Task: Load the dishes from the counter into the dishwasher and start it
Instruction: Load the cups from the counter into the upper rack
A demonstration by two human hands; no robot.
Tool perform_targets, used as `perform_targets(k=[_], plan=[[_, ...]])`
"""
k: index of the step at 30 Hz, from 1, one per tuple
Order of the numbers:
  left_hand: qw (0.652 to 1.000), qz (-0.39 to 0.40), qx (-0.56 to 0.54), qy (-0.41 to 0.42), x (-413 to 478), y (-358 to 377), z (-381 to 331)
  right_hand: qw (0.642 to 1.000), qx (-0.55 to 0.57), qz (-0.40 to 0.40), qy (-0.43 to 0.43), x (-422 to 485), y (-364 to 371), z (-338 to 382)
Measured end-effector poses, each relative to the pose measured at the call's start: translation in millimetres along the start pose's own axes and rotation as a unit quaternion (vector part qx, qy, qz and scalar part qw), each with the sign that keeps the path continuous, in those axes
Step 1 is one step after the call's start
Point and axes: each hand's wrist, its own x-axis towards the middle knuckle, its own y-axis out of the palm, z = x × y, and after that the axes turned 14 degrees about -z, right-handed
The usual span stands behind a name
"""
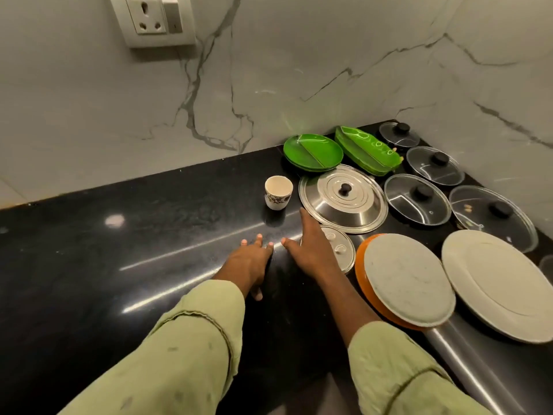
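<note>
Worktop [119, 250] black and glossy, so slippery is my guess. Left hand [250, 265] is flat over bare worktop, fingers spread, holding nothing. Small patterned cup [278, 194] stands upright just beyond the hands, apart from both; it looks light, and a fast reach could knock it over or skid it. Right hand [311, 244] is also empty with straight fingers, stretched out between the cup and the big steel lid [329, 202], with its wrist over the edge of the small steel lid [339, 250]. A sleeve or wrist drag could scrape that small lid along or push it into its neighbours. The big lid is slick metal with only a knob to grab, so a rim pinch may slip. Green plates [311, 154] and leaf-shaped trays [365, 152] sit far back by the wall, and reaching them means crossing over the lids. The marbled plate [407, 280] rests off-centre on the orange plate [363, 275] and could slide off if both are lifted together. Glass lids [401, 202] are tightly packed on the right, so there's a chip risk. The white plate [502, 283] lies near the front edge. The dishwasher isn't in view, and nothing is loaded yet.
</note>
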Motion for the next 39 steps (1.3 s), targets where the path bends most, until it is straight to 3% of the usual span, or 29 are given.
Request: perform_targets(k=[5,10,20,32,35,39], plan=[[1.0,0.001,-0.01,0.006,10.3,7.8,7.5,0.993,0.087,-0.014,0.078,55.0,37.5,-2.2],[0.999,0.026,-0.022,-0.008,20.5,5.5,5.9,0.981,0.176,-0.041,0.069,88.8,57.2,-4.0],[0.999,0.036,-0.009,-0.014,24.1,2.8,0.2,0.975,0.191,-0.091,0.073,104.7,67.3,1.0],[0.999,0.016,-0.032,-0.028,24.8,4.0,-1.9,0.957,0.24,-0.153,0.056,23.8,13.1,-9.1],[0.999,-0.009,-0.03,-0.01,13.6,5.6,-0.5,0.96,0.231,-0.153,0.05,-13.8,-6.4,-20.6],[0.994,-0.085,0.05,0.043,-14.5,10.0,0.8,0.96,0.222,-0.162,0.053,-66.3,-34.5,-36.5]])
